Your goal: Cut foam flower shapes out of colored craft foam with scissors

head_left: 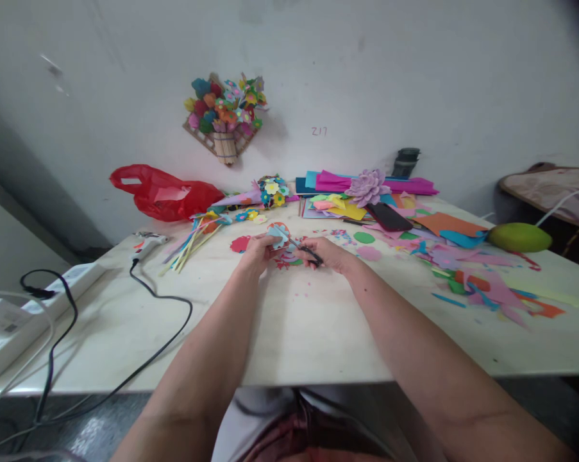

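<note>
Pale-blue paper piece (278, 238) sits just above the centre of the frame, raised a little off the counter (289, 321). The left hand (256, 249) has its grip closed on the piece's left edge, thumb on top. The right hand (328, 254) is just to the right of it, its grip closed around the dark handles of the scissors (309, 249). Their thin blades point up and left and reach the paper's right edge. I cannot tell whether the blades are parted.

Directly beneath and beyond the hands lie small cutouts: a red shape (240, 244) by the left hand, and a green disc (364, 237) and a pink disc (369, 253) to the right of the right hand.

In the lower centre of the frame, between the forearms and towards the near edge, the counter is bare apart from tiny specks. Right of centre, paper scraps (486, 282) are spread towards the right edge. A green oval object (519, 237) lies beyond them.

Left of centre, a bundle of sticks (193, 240) lies near the left hand. A glue gun (147, 244) lies farther left, and its black cable (174, 314) loops across the counter and off the near left edge. Along the back against the wall are a red plastic bag (167, 192) and stacked coloured sheets (414, 186) with a purple paper flower (367, 186) on them.
</note>
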`<action>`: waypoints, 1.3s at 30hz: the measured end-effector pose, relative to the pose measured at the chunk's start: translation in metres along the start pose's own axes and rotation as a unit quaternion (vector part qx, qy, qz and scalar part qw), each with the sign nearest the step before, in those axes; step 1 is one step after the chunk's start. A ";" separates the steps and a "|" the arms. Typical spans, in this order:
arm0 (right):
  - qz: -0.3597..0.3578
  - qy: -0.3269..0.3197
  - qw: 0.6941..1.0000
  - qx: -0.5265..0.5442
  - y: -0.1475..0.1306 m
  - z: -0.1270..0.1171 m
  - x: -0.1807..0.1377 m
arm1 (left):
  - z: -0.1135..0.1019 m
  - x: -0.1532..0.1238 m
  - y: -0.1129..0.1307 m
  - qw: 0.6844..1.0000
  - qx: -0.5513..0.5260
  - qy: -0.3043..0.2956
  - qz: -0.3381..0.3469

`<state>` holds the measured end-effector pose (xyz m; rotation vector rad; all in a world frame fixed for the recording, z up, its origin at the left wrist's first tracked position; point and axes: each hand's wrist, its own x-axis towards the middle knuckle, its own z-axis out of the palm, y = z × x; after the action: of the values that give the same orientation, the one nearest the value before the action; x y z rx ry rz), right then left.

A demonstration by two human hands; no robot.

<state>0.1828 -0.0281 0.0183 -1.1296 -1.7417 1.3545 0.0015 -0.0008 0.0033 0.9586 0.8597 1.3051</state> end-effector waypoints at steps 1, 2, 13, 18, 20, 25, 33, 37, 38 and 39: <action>-0.003 0.000 1.000 0.002 0.001 0.000 0.001 | 0.000 0.000 0.000 1.000 -0.001 -0.001 0.000; -0.005 0.000 1.000 0.005 0.002 -0.001 0.002 | 0.000 0.001 -0.001 1.000 -0.002 -0.004 0.001; -0.021 -0.002 1.000 0.015 0.010 -0.003 0.006 | -0.001 0.000 0.000 1.000 -0.018 -0.007 -0.009; -0.015 0.002 1.000 0.014 0.010 -0.002 0.007 | 0.000 -0.001 0.001 1.000 -0.022 -0.005 -0.018; -0.017 0.001 1.000 0.014 0.010 -0.003 0.006 | 0.001 -0.001 0.002 1.000 -0.022 -0.001 -0.020; -0.028 -0.001 1.000 0.011 0.009 -0.003 0.005 | 0.004 -0.003 0.004 1.000 -0.023 0.008 -0.018; -0.037 0.005 0.999 0.016 0.010 -0.003 0.006 | 0.003 -0.004 0.005 0.999 -0.022 0.020 -0.022; -0.028 0.008 0.999 0.025 0.011 -0.003 0.006 | 0.001 -0.002 0.004 1.000 -0.008 0.011 -0.022; -0.026 0.009 0.999 0.024 0.011 -0.003 0.007 | 0.001 -0.002 0.004 1.000 -0.005 0.011 -0.023; -0.025 0.011 0.999 0.022 0.011 -0.003 0.007 | 0.000 -0.002 0.004 1.000 -0.003 0.011 -0.024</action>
<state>0.1855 -0.0198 0.0088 -1.0671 -1.7055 1.3380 0.0001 -0.0024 0.0075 0.9164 0.8901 1.2776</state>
